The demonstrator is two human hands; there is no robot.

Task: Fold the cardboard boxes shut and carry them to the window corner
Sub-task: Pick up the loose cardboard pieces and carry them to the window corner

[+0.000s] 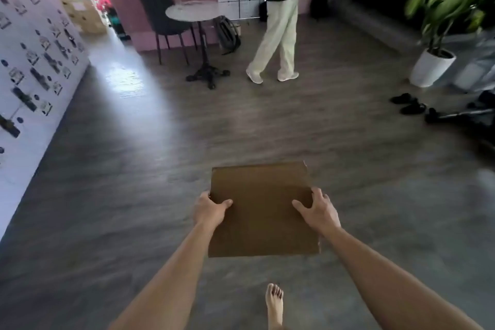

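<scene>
A brown cardboard box (261, 195) with its top folded flat hangs above the wooden floor in front of me. My left hand (210, 210) grips its left edge, thumb lying on the top face. My right hand (317, 209) grips the right edge, fingers spread over the top and side. Far off at the upper left, beside a bright window, stands a stack of cardboard boxes (83, 12). My bare foot (274, 305) shows below the box.
A person in pale trousers (278, 35) stands ahead. A round table (198, 12) and dark chair (160, 19) stand left of them, with a backpack (229, 33) on the floor. A potted plant (434, 61), black shoes (408, 104) and a patterned wall (34, 56) flank the room.
</scene>
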